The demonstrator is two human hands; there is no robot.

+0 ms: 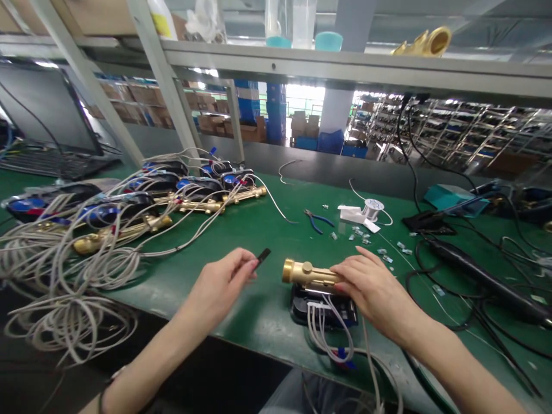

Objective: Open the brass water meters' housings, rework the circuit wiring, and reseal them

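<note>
Between the thumb and fingers of my left hand (230,275) is a small flat black strip (262,256), held above the bench left of the brass pipe fitting (308,273). My right hand (366,282) grips the right end of that fitting, its fingers laid over the brass. The threaded end of the fitting points left. Beneath it lies a black meter housing (299,305) with its back up. Several pale grey wires (317,330) loop out of the housing toward the bench's front edge, with blue and red bits among them.
Finished-looking meters with brass pipes (198,206) and coiled grey cables (81,322) crowd the left. Blue-handled pliers (319,221), a wire spool (373,208) and small clear pieces (360,233) lie behind. A black corded tool (483,279) is at right; a shelf (302,60) spans above.
</note>
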